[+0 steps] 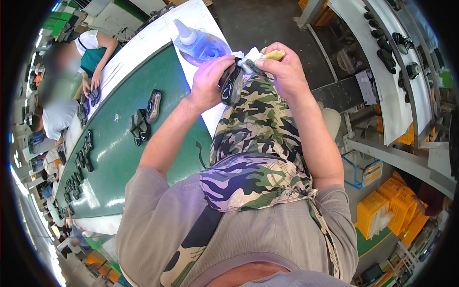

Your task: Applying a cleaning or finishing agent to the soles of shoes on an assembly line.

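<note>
My left hand (210, 82) is closed round a black sandal (232, 86), held up over my lap with its sole end hanging down. My right hand (288, 71) pinches a crumpled white and yellowish cloth (273, 55) close against the sandal's upper end. Between the two hands, a dark greenish piece shows beside the cloth; what it belongs to I cannot tell. Just beyond my left hand stands a clear squeeze bottle (198, 44) with a pale nozzle and blue-tinted contents, on the white table edge (193, 16). A camouflage apron (253, 129) covers my lap.
To my left, a green conveyor belt (110, 158) carries a pair of dark sandals (140, 126), another sandal (153, 106) and several more further along. Co-workers sit along its far side. On the right are a white rack (377, 91) with shoes and yellow crates (373, 215).
</note>
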Demonstrator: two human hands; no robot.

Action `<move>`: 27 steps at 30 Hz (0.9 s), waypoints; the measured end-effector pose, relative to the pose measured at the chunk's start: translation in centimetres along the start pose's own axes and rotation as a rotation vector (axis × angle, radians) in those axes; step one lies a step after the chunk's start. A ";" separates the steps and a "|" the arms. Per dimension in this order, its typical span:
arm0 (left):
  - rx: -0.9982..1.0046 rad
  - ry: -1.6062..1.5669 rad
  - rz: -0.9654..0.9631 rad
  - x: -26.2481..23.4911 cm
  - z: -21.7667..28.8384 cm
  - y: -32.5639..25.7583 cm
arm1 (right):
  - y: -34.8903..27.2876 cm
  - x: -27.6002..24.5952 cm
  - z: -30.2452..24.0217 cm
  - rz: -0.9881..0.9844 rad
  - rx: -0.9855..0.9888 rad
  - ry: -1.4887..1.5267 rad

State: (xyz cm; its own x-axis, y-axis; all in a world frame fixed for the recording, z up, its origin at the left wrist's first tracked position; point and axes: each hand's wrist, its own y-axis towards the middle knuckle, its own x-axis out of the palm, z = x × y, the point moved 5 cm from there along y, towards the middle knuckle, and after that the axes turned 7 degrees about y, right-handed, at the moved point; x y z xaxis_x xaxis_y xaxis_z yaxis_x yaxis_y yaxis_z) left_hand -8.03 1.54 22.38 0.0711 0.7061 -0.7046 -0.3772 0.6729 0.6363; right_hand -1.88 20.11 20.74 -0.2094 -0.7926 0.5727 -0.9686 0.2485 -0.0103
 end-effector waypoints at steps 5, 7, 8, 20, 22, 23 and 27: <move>-0.119 0.005 -0.140 0.8 -0.4 -0.2 | -0.4 1.4 -2.2 -0.025 -0.016 -0.188; -0.181 -0.006 -0.217 0.9 -0.6 -0.2 | -0.3 1.5 -2.5 -0.027 -0.016 -0.228; -0.232 -0.060 -0.329 1.3 -1.0 -0.3 | -0.2 1.5 -2.9 -0.023 -0.071 -0.316; -0.502 -0.524 -0.887 2.3 -2.5 -1.9 | 1.2 1.1 -3.0 -0.099 -0.334 -0.591; -0.560 -0.651 -0.918 2.8 -2.7 -2.6 | 1.2 1.2 -2.9 -0.101 -0.366 -0.605; -0.563 -0.652 -0.918 2.8 -2.7 -2.7 | 1.2 1.2 -2.7 -0.111 -0.355 -0.591; -0.713 -0.925 -0.870 3.1 -2.5 -3.1 | 1.0 1.0 -1.6 -0.172 -0.248 -0.537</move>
State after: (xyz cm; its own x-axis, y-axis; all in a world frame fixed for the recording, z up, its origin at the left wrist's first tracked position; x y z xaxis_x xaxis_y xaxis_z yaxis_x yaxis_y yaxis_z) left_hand -8.95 1.12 17.39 0.9651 0.2124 -0.1531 -0.2546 0.8977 -0.3595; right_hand -2.81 20.43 22.67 -0.1535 -0.9865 0.0561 -0.9479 0.1631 0.2736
